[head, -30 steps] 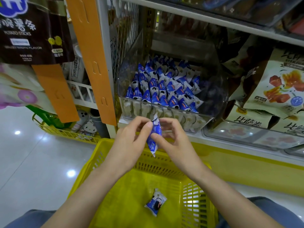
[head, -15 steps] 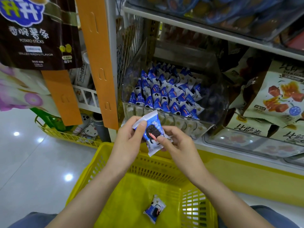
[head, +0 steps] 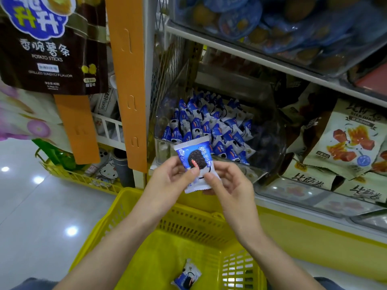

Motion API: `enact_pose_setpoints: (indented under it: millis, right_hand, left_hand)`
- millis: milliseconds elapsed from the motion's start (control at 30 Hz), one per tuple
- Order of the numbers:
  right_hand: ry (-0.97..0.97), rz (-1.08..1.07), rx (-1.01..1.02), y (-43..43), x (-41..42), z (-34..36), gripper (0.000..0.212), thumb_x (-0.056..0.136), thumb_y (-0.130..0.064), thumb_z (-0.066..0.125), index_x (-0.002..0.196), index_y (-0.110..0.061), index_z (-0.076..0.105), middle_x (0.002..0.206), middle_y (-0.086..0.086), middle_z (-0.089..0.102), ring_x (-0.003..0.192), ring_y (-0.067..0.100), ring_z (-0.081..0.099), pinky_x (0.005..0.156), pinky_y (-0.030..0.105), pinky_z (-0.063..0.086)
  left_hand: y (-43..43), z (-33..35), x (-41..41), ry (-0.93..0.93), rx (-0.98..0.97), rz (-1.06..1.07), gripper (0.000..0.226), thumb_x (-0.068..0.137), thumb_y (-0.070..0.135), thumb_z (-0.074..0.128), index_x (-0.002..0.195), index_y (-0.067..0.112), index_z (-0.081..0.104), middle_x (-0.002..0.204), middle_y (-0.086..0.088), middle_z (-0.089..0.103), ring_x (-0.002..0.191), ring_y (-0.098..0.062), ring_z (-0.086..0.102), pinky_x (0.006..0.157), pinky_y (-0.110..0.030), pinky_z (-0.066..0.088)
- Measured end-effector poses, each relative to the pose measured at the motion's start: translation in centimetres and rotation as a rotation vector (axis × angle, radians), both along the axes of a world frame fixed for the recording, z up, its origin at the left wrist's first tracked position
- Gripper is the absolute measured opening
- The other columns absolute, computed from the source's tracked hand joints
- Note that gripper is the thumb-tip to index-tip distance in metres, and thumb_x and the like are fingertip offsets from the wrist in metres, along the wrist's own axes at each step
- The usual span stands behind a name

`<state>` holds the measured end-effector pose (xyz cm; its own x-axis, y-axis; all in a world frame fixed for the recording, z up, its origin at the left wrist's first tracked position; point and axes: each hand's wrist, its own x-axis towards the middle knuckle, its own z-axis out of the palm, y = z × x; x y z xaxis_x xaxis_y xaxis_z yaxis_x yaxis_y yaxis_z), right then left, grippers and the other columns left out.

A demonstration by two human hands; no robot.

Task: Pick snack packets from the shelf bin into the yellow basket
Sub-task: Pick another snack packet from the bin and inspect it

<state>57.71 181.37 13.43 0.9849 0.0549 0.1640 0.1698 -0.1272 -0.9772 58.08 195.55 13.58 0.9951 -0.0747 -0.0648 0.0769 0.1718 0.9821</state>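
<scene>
– Shop aisle, metal shelving ahead. Stock?
– Sits in a clear plastic shelf bin (head: 165, 147), packed with small blue-and-white snack packets (head: 209, 126).
– Hands?
– left hand (head: 167, 181) and right hand (head: 232, 185) both pinch one blue-and-white cookie-print packet (head: 193, 158), thumbs on its face. Held upright in front of the bin, above the far rim of the perforated yellow plastic basket (head: 188, 222).
– Basket contents?
– One matching packet (head: 186, 276) lying on its floor, near side.

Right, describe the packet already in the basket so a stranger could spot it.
Find the yellow plastic basket at the bottom of the view. On its floor lies one small blue-and-white snack packet. Unlike the held packet above, it lies alone, untouched.
</scene>
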Motion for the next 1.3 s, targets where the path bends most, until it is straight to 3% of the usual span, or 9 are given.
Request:
enact_pose_setpoints:
  millis: [133, 300, 467, 567, 733, 1000, 1100, 1200, 1300]
  right_hand:
    - [-0.146, 0.036, -0.248, -0.8, 2.1, 2.3, 0.021, 0.086, -0.035, 0.052, 0.105, -0.029, 0.060, 0.096, -0.013, 0.068, 0.091, 0.001, 0.064, 0.077, 0.015, 0.050]
    - [-0.162, -0.223, -0.528, -2.6, 9.5, 4.0, 0.032, 0.094, -0.030, 0.048, 0.123, -0.016, 0.054, 0.115, -0.004, 0.060, 0.098, -0.003, 0.055, 0.076, 0.002, 0.038]
    - [0.157, -0.334, -0.796, -3.8, 15.7, 2.4, 0.046, 0.096, -0.023, 0.048, 0.134, -0.001, 0.038, 0.136, 0.018, 0.045, 0.124, 0.030, 0.044, 0.097, 0.031, 0.036]
    - [0.252, -0.414, -0.832, -3.8, 17.4, 1.6, 0.046, 0.095, -0.018, 0.050, 0.128, 0.010, 0.036, 0.130, 0.026, 0.047, 0.120, 0.036, 0.046, 0.094, 0.035, 0.038]
    - [0.277, -0.483, -0.843, -4.1, 18.7, 1.3, 0.038, 0.092, -0.021, 0.056, 0.117, 0.007, 0.051, 0.112, 0.023, 0.056, 0.110, 0.035, 0.053, 0.077, 0.030, 0.038]
    - [0.202, -0.534, -0.937, -3.8, 19.4, 1.4, 0.027, 0.089, -0.020, 0.061, 0.104, 0.003, 0.064, 0.110, 0.021, 0.063, 0.106, 0.032, 0.056, 0.080, 0.029, 0.040]
    - [0.095, -0.598, -1.046, -3.4, 18.5, 1.6, 0.027, 0.092, -0.026, 0.055, 0.107, -0.005, 0.065, 0.106, 0.017, 0.066, 0.099, 0.032, 0.059, 0.075, 0.032, 0.041]
    - [-0.098, -0.662, -1.109, -2.8, 17.2, 2.9, 0.025, 0.095, -0.026, 0.050, 0.102, -0.008, 0.066, 0.098, 0.015, 0.067, 0.090, 0.031, 0.062, 0.070, 0.031, 0.042]
    - [-0.253, -0.668, -0.971, -1.9, 15.6, 5.1, 0.024, 0.095, -0.027, 0.049, 0.092, -0.010, 0.066, 0.076, 0.006, 0.065, 0.065, 0.016, 0.060, 0.061, 0.028, 0.042]
  left_hand:
    - [0.8, 1.2, 1.2, -0.105, 0.009, 0.026, 0.032, 0.086, 0.013, 0.059, 0.118, 0.017, 0.055, 0.109, 0.005, 0.066, 0.096, -0.001, 0.063, 0.079, -0.014, 0.050]
    - [1.7, 1.8, 2.9, -0.149, -0.036, 0.080, 0.031, 0.086, 0.012, 0.060, 0.115, 0.020, 0.055, 0.106, 0.009, 0.065, 0.089, 0.009, 0.061, 0.074, -0.006, 0.046]
    - [2.4, 1.4, 3.8, -0.171, -0.086, 0.091, 0.029, 0.084, 0.010, 0.062, 0.108, 0.026, 0.056, 0.101, 0.012, 0.065, 0.087, 0.010, 0.061, 0.070, -0.005, 0.045]
    - [3.0, 1.1, 4.2, -0.182, -0.107, 0.085, 0.028, 0.083, 0.012, 0.063, 0.103, 0.031, 0.056, 0.094, 0.017, 0.067, 0.088, 0.010, 0.062, 0.069, -0.004, 0.044]
    - [3.6, 0.7, 4.3, -0.200, -0.132, 0.063, 0.027, 0.084, 0.016, 0.063, 0.102, 0.035, 0.056, 0.095, 0.026, 0.067, 0.092, 0.010, 0.061, 0.071, -0.004, 0.044]
    - [3.8, 0.7, 4.4, -0.207, -0.152, 0.057, 0.028, 0.085, 0.019, 0.063, 0.103, 0.038, 0.056, 0.102, 0.015, 0.067, 0.095, 0.004, 0.062, 0.075, -0.008, 0.046]
    - [3.8, 0.7, 4.4, -0.205, -0.156, 0.054, 0.026, 0.085, 0.021, 0.063, 0.104, 0.038, 0.055, 0.103, 0.013, 0.067, 0.094, 0.004, 0.062, 0.074, -0.010, 0.048]
    - [3.7, 0.9, 4.3, -0.193, -0.174, 0.050, 0.026, 0.087, 0.019, 0.060, 0.107, 0.035, 0.055, 0.103, 0.008, 0.066, 0.090, -0.004, 0.065, 0.069, -0.027, 0.058]
    - [3.5, 1.2, 4.1, -0.178, -0.160, 0.082, 0.026, 0.088, 0.017, 0.059, 0.110, 0.030, 0.054, 0.101, 0.008, 0.065, 0.086, -0.003, 0.065, 0.062, -0.030, 0.058]
